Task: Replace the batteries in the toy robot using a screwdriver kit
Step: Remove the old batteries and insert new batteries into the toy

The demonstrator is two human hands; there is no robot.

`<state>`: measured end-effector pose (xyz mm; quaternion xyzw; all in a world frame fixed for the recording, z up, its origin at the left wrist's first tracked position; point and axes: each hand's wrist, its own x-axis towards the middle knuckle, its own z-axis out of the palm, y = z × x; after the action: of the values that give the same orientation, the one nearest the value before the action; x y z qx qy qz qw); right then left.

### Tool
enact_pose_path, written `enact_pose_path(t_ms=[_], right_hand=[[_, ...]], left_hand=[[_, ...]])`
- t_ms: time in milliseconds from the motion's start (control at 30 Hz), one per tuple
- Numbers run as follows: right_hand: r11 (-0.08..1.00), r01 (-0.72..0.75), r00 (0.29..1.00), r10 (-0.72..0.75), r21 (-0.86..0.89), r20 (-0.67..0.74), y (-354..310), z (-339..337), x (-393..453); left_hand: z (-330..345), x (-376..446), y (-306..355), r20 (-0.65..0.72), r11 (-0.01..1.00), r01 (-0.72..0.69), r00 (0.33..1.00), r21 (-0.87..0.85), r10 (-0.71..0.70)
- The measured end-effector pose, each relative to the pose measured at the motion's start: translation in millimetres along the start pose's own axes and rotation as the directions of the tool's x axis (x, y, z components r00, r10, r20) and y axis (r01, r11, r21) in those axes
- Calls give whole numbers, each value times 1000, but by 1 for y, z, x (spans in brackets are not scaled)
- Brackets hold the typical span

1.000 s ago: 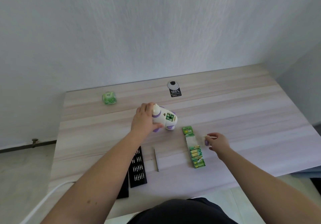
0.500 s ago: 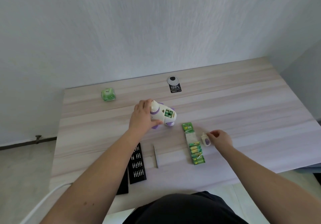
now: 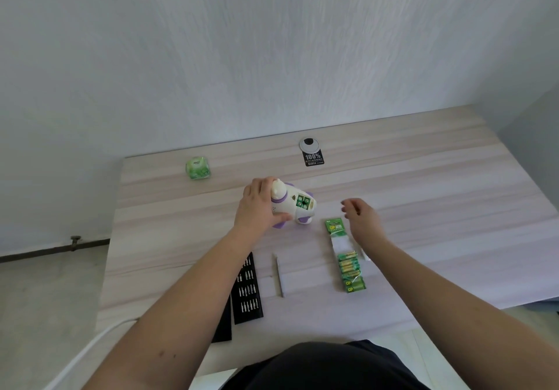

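Note:
The white and purple toy robot (image 3: 292,205) lies on its side mid-table, its battery bay open and showing green batteries. My left hand (image 3: 258,206) grips it round the head end. My right hand (image 3: 360,215) hovers to the right of the toy, above the green battery pack (image 3: 346,256), fingers loosely curled and holding nothing. A small white piece, perhaps the battery cover (image 3: 364,255), lies partly hidden beside my right forearm. The silver screwdriver (image 3: 279,274) lies in front of the toy. The black bit tray (image 3: 247,290) sits to its left.
A green cube-shaped pack (image 3: 198,168) stands at the back left of the wooden table (image 3: 438,196). A grey cable grommet (image 3: 309,144) with a black label (image 3: 313,159) sits at the back centre. A black lid (image 3: 223,323) lies by the front edge.
My right hand has let go of the small white piece beside the battery pack and has risen up and left towards the toy. My left hand keeps its hold on the toy.

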<state>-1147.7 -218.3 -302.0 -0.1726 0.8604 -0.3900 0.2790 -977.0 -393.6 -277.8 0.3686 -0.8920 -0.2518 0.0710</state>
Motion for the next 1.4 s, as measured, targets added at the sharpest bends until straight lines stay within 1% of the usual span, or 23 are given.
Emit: enact_pose_path(t_ms=[67, 133, 167, 267, 333, 500, 633, 733, 800, 867, 933, 967, 1000, 1033, 1067, 1100, 1133, 1167, 1200, 1233, 1333, 1367, 1400], right_hand=[[998, 67, 992, -68, 15, 105, -21, 18, -5], [995, 101, 978, -102, 12, 181, -39, 35, -11], [996, 87, 975, -89, 18, 202, -46, 43, -13], [983, -91, 964, 47, 158, 262, -59, 59, -15], [964, -160, 947, 89, 214, 308, -63, 63, -14], [953, -110, 947, 13, 284, 322, -56, 61, -16], [956, -51, 958, -35, 289, 283, -56, 60, -23], [953, -42, 965, -39, 302, 260, -58, 63, -28], [926, -81, 969, -13, 369, 245, -63, 63, -30], [857, -166, 967, 44, 488, 251, -70, 62, -32], [773, -238, 957, 81, 589, 280, -78, 60, -33], [737, -263, 950, 85, 622, 301, -83, 58, -34], [702, -285, 943, 84, 652, 322, -86, 57, -34], [667, -305, 936, 76, 680, 345, -90, 56, -36], [636, -323, 928, 67, 701, 367, -95, 55, -37], [607, -344, 919, 60, 717, 390, -100, 55, -39], [583, -363, 911, 58, 727, 409, -104, 56, -40], [559, -381, 903, 54, 736, 427, -108, 57, -42], [539, -394, 896, 47, 744, 441, -112, 58, -43], [522, -406, 890, 37, 751, 455, -116, 58, -45], [489, -446, 866, 25, 749, 500, -125, 60, -48], [471, -468, 855, 26, 748, 518, -128, 60, -50], [444, -493, 843, 30, 748, 537, -130, 61, -50]], left_hand=[[-1, 0, -1, 22, 1000, 1, 1000, 13, -2], [-1, 0, -2, 45, 999, -7, 999, 35, 5], [-2, -1, -4, 51, 999, -23, 998, 49, 20], [-3, -2, -8, 76, 995, -75, 995, 67, 70], [-4, -6, -14, 65, 994, -107, 992, 38, 104], [-2, -18, -32, 9, 984, -160, 987, -80, 162], [-4, -23, -37, -8, 970, -140, 990, -197, 141], [-5, -27, -41, -23, 967, -82, 997, -241, 79], [-5, -31, -44, -77, 968, -32, 997, -251, 13], [-6, -41, -43, -143, 945, 48, 985, -324, -99], [-8, -51, -37, -138, 861, 199, 946, -469, -294], [-8, -54, -35, -80, 791, 296, 915, -536, -396], [-8, -55, -31, 19, 711, 396, 880, -582, -474], [-9, -55, -27, 144, 623, 477, 849, -620, -508], [-10, -53, -24, 269, 516, 537, 820, -667, -505], [-13, -51, -19, 376, 372, 575, 790, -729, -485], [-18, -49, -13, 444, 225, 582, 772, -781, -455], [-23, -47, -8, 461, 138, 562, 775, -815, -432], [-26, -46, -5, 447, 116, 535, 790, -837, -419], [-29, -44, -3, 423, 142, 513, 811, -847, -405], [-33, -39, -8, 328, 340, 457, 868, -822, -372], [-36, -38, -9, 306, 381, 446, 876, -810, -373], [-39, -36, -11, 291, 388, 436, 879, -812, -377]])
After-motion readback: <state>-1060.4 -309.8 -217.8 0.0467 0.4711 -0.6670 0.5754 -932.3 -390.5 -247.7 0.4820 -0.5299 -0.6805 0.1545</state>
